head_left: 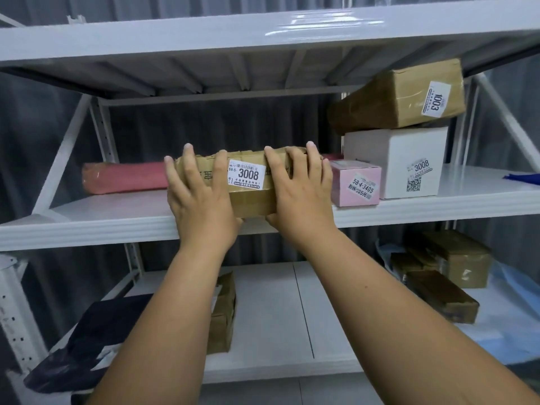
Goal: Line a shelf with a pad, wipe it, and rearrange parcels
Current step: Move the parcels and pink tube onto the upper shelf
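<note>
Here the brown parcel (251, 182) marked 3008 sits at the front edge of the middle shelf (102, 226), our left hand (201, 200) and right hand (298, 194) clasping its 2 ends; we judge rearranging underway, next needing a clear slot beside the pink box (355, 182).

Even light — glare on top shelf (321, 23), edges bowed.

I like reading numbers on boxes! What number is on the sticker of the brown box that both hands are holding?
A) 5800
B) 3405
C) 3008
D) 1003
C. The left hand and right hand grip the brown box on the middle shelf, and its white sticker reads 3008 in big print.
</note>
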